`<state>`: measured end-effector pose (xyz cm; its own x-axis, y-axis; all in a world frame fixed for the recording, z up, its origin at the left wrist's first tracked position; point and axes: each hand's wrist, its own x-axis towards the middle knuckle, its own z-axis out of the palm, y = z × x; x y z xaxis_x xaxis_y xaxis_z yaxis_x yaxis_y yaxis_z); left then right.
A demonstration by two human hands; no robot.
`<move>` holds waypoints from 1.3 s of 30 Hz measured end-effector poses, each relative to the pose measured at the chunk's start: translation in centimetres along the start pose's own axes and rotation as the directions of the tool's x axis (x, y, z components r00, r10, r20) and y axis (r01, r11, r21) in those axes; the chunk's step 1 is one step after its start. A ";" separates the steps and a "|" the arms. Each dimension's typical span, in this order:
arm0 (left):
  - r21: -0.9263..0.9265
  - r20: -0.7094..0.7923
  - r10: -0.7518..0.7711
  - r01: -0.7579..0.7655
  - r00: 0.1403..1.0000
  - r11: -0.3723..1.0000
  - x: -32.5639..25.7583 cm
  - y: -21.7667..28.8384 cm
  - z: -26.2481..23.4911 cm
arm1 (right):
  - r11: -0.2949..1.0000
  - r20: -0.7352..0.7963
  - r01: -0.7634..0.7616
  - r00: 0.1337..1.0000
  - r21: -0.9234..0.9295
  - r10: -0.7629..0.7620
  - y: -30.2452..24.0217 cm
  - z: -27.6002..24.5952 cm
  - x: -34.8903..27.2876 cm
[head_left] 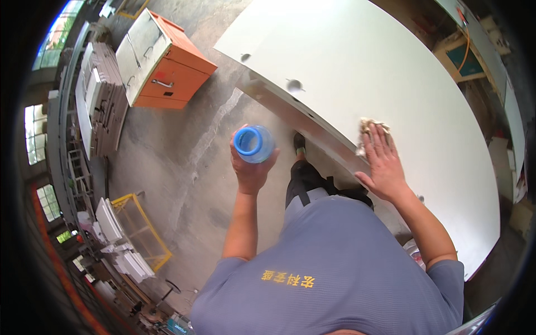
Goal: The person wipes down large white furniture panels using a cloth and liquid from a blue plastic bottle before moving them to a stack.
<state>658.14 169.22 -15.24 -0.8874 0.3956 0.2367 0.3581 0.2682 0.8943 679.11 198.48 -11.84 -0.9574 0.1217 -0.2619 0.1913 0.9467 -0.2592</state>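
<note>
My left hand [251,173] is wrapped round a clear plastic bottle [267,149] with a blue rim, held upright over the floor to the left of a large white panel [357,61]. On the panel's near left part, my right hand [384,167] lies flat with its fingers stretched out over a crumpled, off-white cloth [367,127]. The fingers press the cloth against the white surface. Part of the cloth is hidden beneath them. Round dark holes or fittings [294,85] show along the panel's left edge.
An orange and white cabinet [176,75] stands on the concrete floor [162,145] at the far left. Beyond it are stacked boards [103,95]. A yellow-framed rack [146,237] with white pieces beside it is at the left. A wooden box [466,56] sits past the panel's right side.
</note>
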 end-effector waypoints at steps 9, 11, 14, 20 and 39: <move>0.001 -0.082 0.064 -0.064 0.995 0.998 11.2 -6.1 -9.0 | 0.932 -0.166 0.346 0.918 -0.109 -0.360 -12.9 -2.7 34.1; 0.013 -0.110 0.051 -0.050 0.993 0.999 12.2 -7.4 -9.9 | 0.880 -0.063 0.449 0.884 -0.156 -0.463 -13.8 -3.3 37.7; 0.003 -0.117 0.007 -0.007 0.993 1.000 13.0 -8.4 -10.3 | 1.000 -0.086 0.005 0.996 0.027 -0.003 -7.8 -6.0 45.4; -0.076 -0.098 -0.096 0.088 0.991 0.993 13.7 -10.5 -9.6 | 0.890 -0.093 0.442 0.887 -0.108 -0.452 -14.1 -2.3 39.7; -0.151 0.057 -0.041 0.050 0.997 0.987 20.6 -13.5 -7.3 | 0.993 -0.254 -0.088 0.965 -0.077 0.066 8.0 -8.2 50.7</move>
<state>632.91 167.36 -19.64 -0.8833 0.4339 0.1773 0.2659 0.1521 0.9519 630.31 214.62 -19.60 -0.9662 0.2554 -0.0338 0.2575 0.9524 -0.1631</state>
